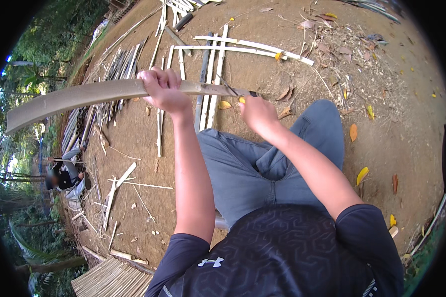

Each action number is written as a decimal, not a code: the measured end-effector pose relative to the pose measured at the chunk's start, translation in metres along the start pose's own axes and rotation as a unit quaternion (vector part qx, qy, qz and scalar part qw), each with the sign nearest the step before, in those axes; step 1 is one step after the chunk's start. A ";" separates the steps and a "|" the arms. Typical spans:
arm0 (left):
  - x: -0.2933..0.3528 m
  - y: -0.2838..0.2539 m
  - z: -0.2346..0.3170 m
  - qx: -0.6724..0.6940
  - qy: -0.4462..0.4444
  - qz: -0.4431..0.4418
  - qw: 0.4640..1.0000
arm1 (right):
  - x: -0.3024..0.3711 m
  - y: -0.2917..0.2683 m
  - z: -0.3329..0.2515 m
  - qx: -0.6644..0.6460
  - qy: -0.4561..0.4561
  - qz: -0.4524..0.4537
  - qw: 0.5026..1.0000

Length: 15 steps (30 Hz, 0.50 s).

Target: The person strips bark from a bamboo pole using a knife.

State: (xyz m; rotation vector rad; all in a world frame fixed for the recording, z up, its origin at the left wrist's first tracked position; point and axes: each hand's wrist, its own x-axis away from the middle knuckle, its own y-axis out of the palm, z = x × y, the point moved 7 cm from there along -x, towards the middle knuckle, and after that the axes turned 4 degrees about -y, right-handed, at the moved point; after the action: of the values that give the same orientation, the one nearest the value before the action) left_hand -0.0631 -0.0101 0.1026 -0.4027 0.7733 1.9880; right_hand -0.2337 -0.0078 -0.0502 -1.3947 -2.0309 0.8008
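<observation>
A long, broad strip of split bamboo [84,95] reaches from the far left across to the front of my knees. My left hand [164,89] is closed round it near its middle, fingers wrapped over the top. At the strip's right end, my right hand [258,115] is closed on a knife; a yellow bit of its handle shows above the fist. The thin dark knife blade [229,88] slants up and left across the strip, seemingly against it. Most of the handle is hidden in my fingers.
Pale bamboo slats [252,48] lie crossed on the dirt ahead, beside a dark pole [203,84]. Bamboo pieces [121,74] are heaped at the left. Another person [67,175] sits farther left. A slatted bamboo mat [111,279] lies at lower left. Dry leaves [353,132] dot the right.
</observation>
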 end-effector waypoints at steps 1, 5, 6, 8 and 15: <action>-0.001 -0.003 0.001 -0.012 0.002 -0.004 1.000 | 0.000 -0.001 -0.003 -0.004 -0.012 0.007 1.000; 0.003 -0.011 0.006 -0.008 0.021 -0.029 0.999 | 0.017 0.005 -0.015 -0.001 -0.035 0.028 0.999; 0.004 -0.008 0.007 -0.014 0.014 -0.012 1.000 | 0.007 0.016 0.004 -0.017 -0.002 0.006 1.000; -0.004 -0.004 -0.003 0.034 0.017 -0.016 0.999 | -0.025 0.033 0.053 0.006 0.025 0.003 1.000; -0.003 -0.002 0.003 0.022 0.007 -0.029 0.999 | -0.024 0.042 0.060 -0.016 0.060 -0.049 0.997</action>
State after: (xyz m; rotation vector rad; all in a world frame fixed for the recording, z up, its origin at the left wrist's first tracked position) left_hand -0.0597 -0.0091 0.1054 -0.4094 0.8046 1.9132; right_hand -0.2437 -0.0287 -0.1236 -1.3175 -2.0085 0.6306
